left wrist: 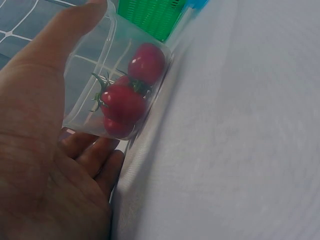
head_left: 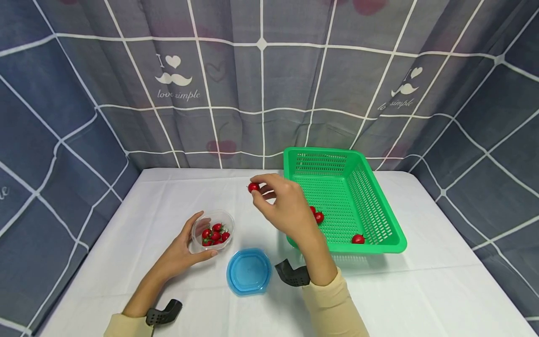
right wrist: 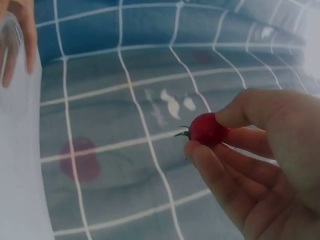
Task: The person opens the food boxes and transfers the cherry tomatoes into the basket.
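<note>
My left hand [head_left: 185, 248] holds a clear plastic tub [head_left: 212, 230] on the white table, thumb and fingers curled round its wall. Several red cherry tomatoes [head_left: 214, 234] lie inside it, and the left wrist view shows the tomatoes [left wrist: 125, 100] through the tub [left wrist: 107, 75]. My right hand [head_left: 280, 201] hovers above the table between the tub and a green basket [head_left: 379, 206], pinching one cherry tomato [head_left: 253, 187] between thumb and fingertips; in the right wrist view the tomato [right wrist: 207, 129] shows its green stem. Two or three more tomatoes [head_left: 358, 239] lie in the basket.
A blue lid [head_left: 249, 270] lies upside down on the white tablecloth [head_left: 421, 290] in front of the tub. A grey checked curtain [head_left: 261, 84] hangs behind and at both sides of the table.
</note>
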Motion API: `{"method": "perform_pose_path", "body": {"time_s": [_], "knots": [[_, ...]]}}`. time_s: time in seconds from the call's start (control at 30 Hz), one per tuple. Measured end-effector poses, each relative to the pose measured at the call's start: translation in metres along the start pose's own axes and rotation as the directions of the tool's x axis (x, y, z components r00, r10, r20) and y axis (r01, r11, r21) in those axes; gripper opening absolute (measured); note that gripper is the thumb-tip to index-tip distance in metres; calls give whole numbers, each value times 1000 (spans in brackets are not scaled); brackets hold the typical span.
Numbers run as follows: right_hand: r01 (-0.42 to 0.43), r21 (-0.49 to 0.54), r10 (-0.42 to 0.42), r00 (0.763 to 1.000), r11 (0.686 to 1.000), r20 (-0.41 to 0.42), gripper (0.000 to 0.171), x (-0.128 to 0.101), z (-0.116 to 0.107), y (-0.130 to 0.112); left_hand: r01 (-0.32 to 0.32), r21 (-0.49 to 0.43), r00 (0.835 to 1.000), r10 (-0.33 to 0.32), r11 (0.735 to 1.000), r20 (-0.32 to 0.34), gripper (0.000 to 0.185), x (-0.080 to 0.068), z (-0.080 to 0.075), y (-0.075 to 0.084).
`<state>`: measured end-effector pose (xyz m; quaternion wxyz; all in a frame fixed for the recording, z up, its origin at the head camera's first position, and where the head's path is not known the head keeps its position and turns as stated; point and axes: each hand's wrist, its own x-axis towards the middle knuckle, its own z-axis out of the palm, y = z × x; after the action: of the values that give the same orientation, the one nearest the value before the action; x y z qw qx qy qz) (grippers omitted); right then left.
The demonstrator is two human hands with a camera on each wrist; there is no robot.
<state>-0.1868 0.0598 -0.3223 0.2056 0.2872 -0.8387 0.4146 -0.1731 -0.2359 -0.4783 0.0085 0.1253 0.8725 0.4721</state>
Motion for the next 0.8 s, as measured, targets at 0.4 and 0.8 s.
{"method": "perform_pose_path", "body": {"time_s": [0.4,0.8], "knots": [[-133,30,136,985,991,-102,23,-2,-35,28,12,0,1000,-12,1000,0,109,1,0,0],[-318,-18,315,945,948,-83,24,-10,-60,57,35,7,999,-35,999,4,108,0,-1,0]]}}
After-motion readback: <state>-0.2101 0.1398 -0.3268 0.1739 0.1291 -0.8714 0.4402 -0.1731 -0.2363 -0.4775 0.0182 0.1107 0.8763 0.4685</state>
